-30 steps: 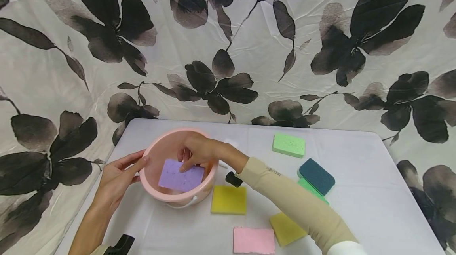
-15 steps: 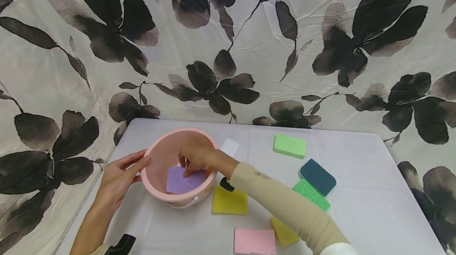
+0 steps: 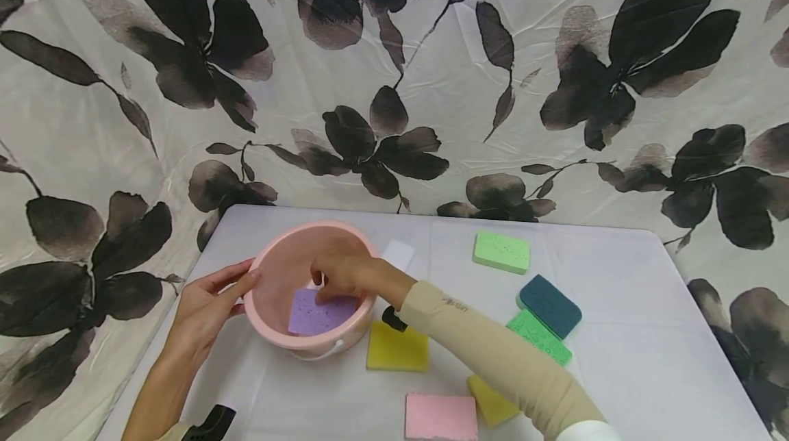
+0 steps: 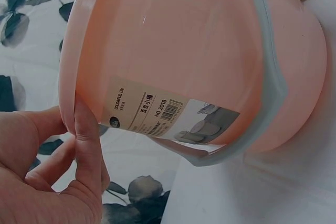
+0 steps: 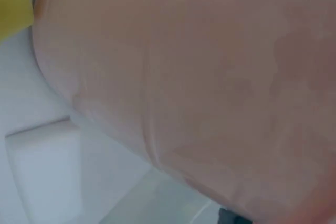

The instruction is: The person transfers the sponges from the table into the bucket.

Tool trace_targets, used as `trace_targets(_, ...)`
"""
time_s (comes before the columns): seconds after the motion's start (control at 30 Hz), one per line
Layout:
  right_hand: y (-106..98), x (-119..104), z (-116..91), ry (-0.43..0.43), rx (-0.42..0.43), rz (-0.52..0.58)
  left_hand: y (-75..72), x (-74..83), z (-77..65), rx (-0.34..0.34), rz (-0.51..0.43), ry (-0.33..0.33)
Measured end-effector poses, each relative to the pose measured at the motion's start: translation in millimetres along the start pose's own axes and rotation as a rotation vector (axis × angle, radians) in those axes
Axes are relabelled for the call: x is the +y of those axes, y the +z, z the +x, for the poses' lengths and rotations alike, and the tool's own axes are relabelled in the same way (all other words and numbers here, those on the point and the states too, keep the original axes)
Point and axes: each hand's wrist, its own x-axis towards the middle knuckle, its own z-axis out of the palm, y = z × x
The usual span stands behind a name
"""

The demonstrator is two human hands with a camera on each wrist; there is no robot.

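Note:
A pink bucket (image 3: pixel 280 259) stands on the left of the table, tipped slightly in view. My left hand (image 3: pixel 206 307) pinches its rim from the left; in the left wrist view, thumb and fingers of that hand (image 4: pixel 63 166) clasp the rim beside a printed label (image 4: pixel 152 108). Inside the bucket, my right hand (image 3: pixel 340 275) holds a purple sponge (image 3: pixel 316 314) by its upper edge, thumb on the near face. Part of the sponge is hidden behind the bucket's rim. The right wrist view shows mostly the bucket's outer wall (image 5: pixel 168 77), the hand out of sight.
Right of the bucket lie a yellow sponge (image 3: pixel 397 346), a white one (image 3: pixel 399 255) and a pink one (image 3: pixel 440 417). A second yellow sponge (image 3: pixel 490 403) is partly under the right sleeve. Farther right are a light green (image 3: pixel 501 252), a dark teal (image 3: pixel 550 305) and a green sponge (image 3: pixel 539 337).
My right hand has lowered the purple sponge deeper into the bucket and slightly right, then stayed nearly still. The left hand keeps its grip on the rim.

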Motion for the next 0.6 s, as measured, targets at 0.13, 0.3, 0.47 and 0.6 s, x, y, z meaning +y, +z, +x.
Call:
trace_targets(0.13,-10,-1,-6,-0.056,0.039,-0.008,0.5,-0.2,0.6,0.002,-0.002,-0.008)
trace_targets(0.3,-22,-3,-14,-0.150,0.138,-0.018,-0.1,-1.5,1.8,-0.001,0.002,-0.021)
trace_targets(0.47,-31,-2,-25,-0.135,0.195,0.099,0.3,-2.5,2.9,0.001,0.002,-0.040)
trace_targets(0.6,-38,2,-32,-0.131,0.249,0.133,1.7,-2.9,2.9,0.002,0.013,-0.042)
